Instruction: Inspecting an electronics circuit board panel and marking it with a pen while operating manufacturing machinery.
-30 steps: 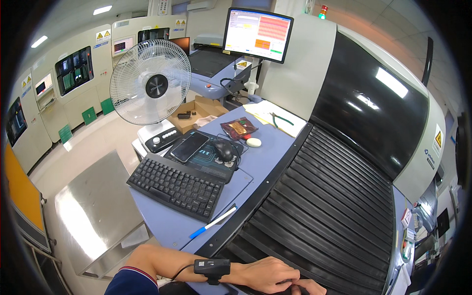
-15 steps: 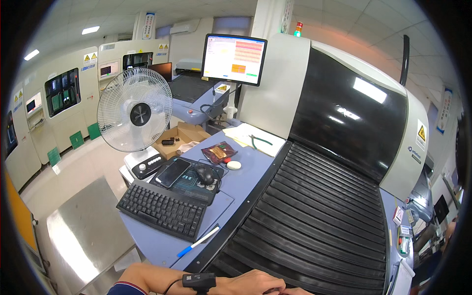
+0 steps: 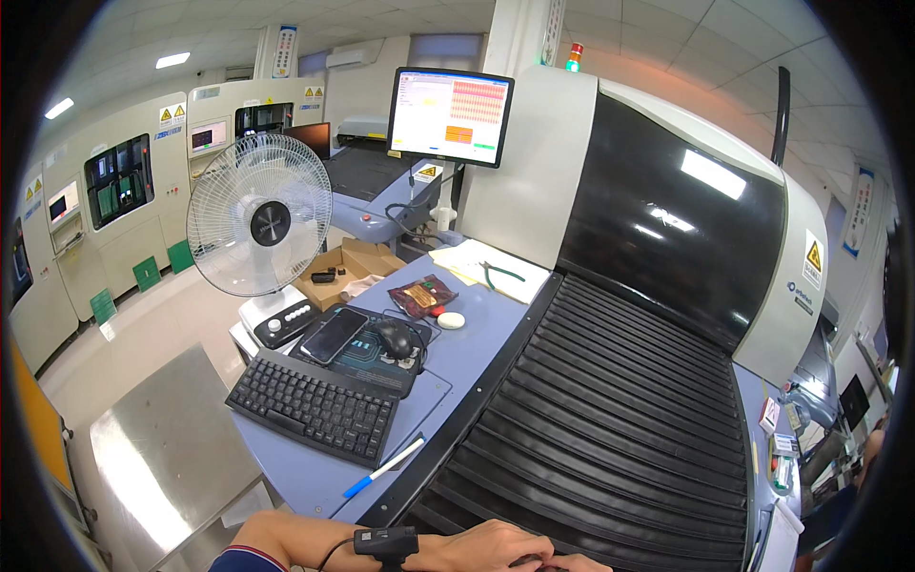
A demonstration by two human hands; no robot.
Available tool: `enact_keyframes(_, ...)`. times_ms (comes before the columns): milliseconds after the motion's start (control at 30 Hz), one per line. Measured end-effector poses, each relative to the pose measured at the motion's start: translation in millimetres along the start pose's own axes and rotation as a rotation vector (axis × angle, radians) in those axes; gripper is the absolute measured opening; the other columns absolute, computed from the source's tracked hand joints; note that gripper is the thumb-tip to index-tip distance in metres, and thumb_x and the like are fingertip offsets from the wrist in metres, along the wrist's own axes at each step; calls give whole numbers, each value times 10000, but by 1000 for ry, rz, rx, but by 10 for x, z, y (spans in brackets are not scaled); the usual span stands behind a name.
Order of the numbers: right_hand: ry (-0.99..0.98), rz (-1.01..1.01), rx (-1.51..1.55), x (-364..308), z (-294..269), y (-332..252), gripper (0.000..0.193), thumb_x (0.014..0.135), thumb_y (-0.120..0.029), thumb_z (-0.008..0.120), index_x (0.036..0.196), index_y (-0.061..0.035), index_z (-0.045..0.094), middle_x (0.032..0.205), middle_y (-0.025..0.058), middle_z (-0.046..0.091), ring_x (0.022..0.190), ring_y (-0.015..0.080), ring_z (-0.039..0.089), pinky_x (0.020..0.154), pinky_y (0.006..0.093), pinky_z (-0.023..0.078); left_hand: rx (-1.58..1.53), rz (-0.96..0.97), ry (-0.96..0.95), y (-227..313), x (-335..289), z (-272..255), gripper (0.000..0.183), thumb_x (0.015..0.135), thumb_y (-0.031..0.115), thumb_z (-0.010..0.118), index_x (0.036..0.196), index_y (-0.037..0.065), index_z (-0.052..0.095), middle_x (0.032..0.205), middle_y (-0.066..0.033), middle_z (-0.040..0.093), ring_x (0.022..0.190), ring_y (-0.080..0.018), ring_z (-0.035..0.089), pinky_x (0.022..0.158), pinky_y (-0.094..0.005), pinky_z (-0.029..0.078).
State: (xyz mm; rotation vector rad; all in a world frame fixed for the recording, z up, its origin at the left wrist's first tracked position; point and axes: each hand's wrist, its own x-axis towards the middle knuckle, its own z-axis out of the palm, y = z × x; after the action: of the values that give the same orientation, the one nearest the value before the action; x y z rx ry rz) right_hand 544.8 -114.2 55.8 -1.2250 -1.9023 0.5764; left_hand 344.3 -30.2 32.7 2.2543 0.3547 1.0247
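Observation:
My left hand (image 3: 491, 548) is at the bottom edge, in front of the ribbed black conveyor bed (image 3: 610, 419). Its fingers curl inward, closed, and their tips drop out of the picture. A small dark patch shows beneath them, too little to name. Close against it on the right is my right hand (image 3: 578, 564), of which only a sliver shows; its fingers are cut off. On my left wrist sits a black strapped device (image 3: 386, 543) with a cable. Nearest to the left forearm lies a white marker with a blue cap (image 3: 383, 468).
A keyboard (image 3: 313, 405), phone (image 3: 334, 336) and mouse (image 3: 396, 337) lie on the blue side table. Behind them are green-handled pliers (image 3: 500, 275), a fan (image 3: 270, 224) and a monitor (image 3: 450, 114). The machine's dark hood (image 3: 677, 210) rises behind the bed; a metal cart (image 3: 172, 448) stands left.
My hands have shifted slightly; the gap between them looks darker and a little wider. The view has moved very slightly. Everything on the table stays put.

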Motion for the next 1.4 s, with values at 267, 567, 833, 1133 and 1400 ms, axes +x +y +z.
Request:
enact_keyframes(267,1,-18,0,22,0,6,160,859,4,669,1013,-20,704,869,145,700,702,285,680,635,333,532,15,18,-6,-13,-5,10,130,853,126,664,944,37,639,750,-159,663,670,-368,662,591,-418,530)
enact_keyframes(567,24,-34,-10,7,-6,4,174,865,10,660,1032,-16,701,869,146,700,703,273,686,637,326,536,-8,-15,-23,-13,-2,21,120,863,122,663,944,38,638,741,-167,656,655,-366,654,583,-422,519)
enact_keyframes(833,2,-26,34,-22,-16,40,182,864,10,660,1043,-10,683,889,161,697,742,291,689,643,332,547,28,-23,-28,-12,-39,33,106,866,115,670,948,51,645,768,-154,665,705,-352,663,631,-420,527)
enact_keyframes(1133,24,-24,35,-6,-1,68,148,874,6,658,1020,-11,683,868,150,699,704,255,691,613,316,548,15,20,-24,-43,-18,23,108,877,83,684,975,51,651,808,-152,680,732,-354,674,649,-415,535)
enact_keyframes(1400,15,-6,53,-29,5,73,152,877,8,655,1025,-15,680,885,146,706,705,241,694,609,307,549,5,7,-15,-18,-26,16,112,883,83,680,983,43,652,813,-155,682,733,-360,674,652,-413,535)
